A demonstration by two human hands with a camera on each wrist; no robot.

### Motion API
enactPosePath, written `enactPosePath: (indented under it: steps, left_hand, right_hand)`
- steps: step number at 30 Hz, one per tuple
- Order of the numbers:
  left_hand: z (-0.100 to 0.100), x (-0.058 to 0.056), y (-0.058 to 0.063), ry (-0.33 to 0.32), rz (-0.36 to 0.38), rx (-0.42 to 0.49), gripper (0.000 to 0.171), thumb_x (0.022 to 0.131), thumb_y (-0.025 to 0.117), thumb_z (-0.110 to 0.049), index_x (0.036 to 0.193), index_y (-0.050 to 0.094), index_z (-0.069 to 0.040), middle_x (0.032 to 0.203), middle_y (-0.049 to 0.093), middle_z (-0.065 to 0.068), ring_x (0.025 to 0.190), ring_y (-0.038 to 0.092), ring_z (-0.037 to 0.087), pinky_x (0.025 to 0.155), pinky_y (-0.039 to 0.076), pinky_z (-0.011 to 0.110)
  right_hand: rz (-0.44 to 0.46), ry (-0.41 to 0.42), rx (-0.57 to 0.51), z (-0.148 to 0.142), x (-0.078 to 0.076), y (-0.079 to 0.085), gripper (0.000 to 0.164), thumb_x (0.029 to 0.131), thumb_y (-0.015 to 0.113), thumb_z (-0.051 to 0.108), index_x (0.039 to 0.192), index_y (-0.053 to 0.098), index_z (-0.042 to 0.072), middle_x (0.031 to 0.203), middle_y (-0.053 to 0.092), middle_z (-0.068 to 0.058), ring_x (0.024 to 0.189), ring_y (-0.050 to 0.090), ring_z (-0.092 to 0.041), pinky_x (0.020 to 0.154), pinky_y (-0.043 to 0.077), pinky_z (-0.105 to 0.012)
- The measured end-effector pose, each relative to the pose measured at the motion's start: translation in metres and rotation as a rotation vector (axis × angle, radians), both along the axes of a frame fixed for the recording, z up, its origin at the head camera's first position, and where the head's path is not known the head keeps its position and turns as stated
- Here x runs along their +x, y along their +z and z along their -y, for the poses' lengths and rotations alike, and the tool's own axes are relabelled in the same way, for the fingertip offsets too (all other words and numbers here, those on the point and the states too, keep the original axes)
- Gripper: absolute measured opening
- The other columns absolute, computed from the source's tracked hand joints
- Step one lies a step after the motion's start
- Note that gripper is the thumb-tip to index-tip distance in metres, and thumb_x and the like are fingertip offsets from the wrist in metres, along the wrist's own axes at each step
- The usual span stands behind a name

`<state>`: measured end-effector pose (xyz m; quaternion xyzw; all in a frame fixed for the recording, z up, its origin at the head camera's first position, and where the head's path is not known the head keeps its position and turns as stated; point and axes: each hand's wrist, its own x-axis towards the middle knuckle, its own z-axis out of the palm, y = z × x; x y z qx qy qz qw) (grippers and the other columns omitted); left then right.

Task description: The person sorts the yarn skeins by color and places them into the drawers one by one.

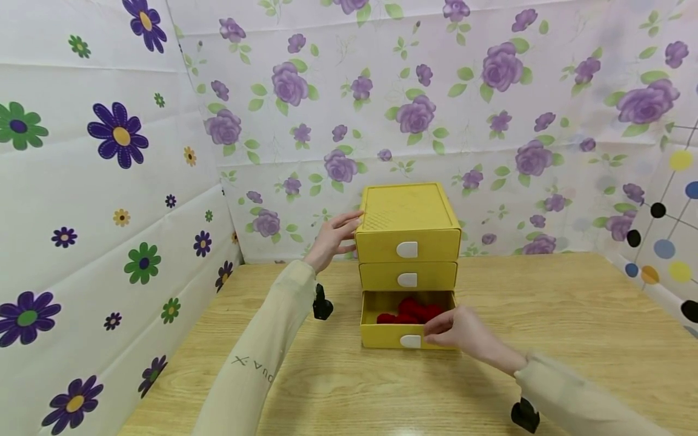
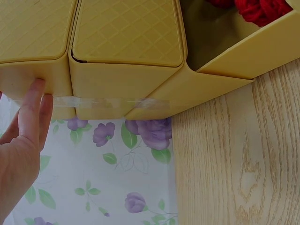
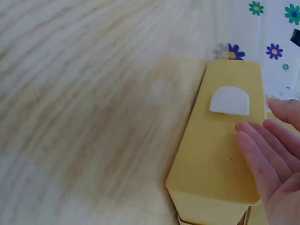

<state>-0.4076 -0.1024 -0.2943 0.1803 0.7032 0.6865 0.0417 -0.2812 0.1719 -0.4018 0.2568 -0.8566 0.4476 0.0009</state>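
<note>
A yellow cabinet of three stacked drawers (image 1: 410,207) stands on the table, each drawer front bearing a white half-round pull. The bottom drawer (image 1: 384,336) is pulled out and holds several red yarn balls (image 1: 415,309). My left hand (image 1: 331,240) rests its extended fingertips against the cabinet's left side, near the top; the left wrist view shows them on the yellow side panel (image 2: 108,77). My right hand (image 1: 463,332) is at the right part of the bottom drawer's front, beside its white pull (image 3: 229,101). Its fingers are loosely extended, with the thumb apart and nothing gripped.
The cabinet sits on a light wooden table (image 1: 545,303), close to a back wall covered in purple-rose cloth (image 1: 338,91). Flowered cloth (image 1: 109,200) hangs on the left, dotted cloth (image 1: 668,224) on the right. Clear tape (image 2: 108,102) runs along the cabinet's side.
</note>
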Motion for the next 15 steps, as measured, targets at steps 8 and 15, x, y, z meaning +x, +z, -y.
enactPosePath:
  steps: [8,15]
  left_hand:
    - [-0.001,0.001,0.001,0.004,0.0,0.007,0.038,0.091,0.057,-0.027,0.127,0.054,-0.018,0.122,0.05,0.003,0.096,0.052,0.026,0.077,0.048,0.038]
    - [-0.001,0.001,0.001,0.013,0.007,0.006,0.037,0.091,0.058,-0.026,0.127,0.055,-0.017,0.122,0.05,0.002,0.096,0.052,0.026,0.077,0.048,0.038]
  right_hand:
    - [-0.089,-0.016,0.022,0.006,0.0,-0.008,0.014,0.075,0.074,0.009,0.087,0.072,0.003,0.079,0.067,0.0,0.071,0.062,-0.008,0.059,0.049,-0.024]
    - [-0.117,-0.035,0.01,0.012,0.001,-0.014,0.009,0.076,0.072,0.003,0.085,0.072,0.002,0.078,0.067,-0.002,0.068,0.06,-0.008,0.054,0.049,-0.023]
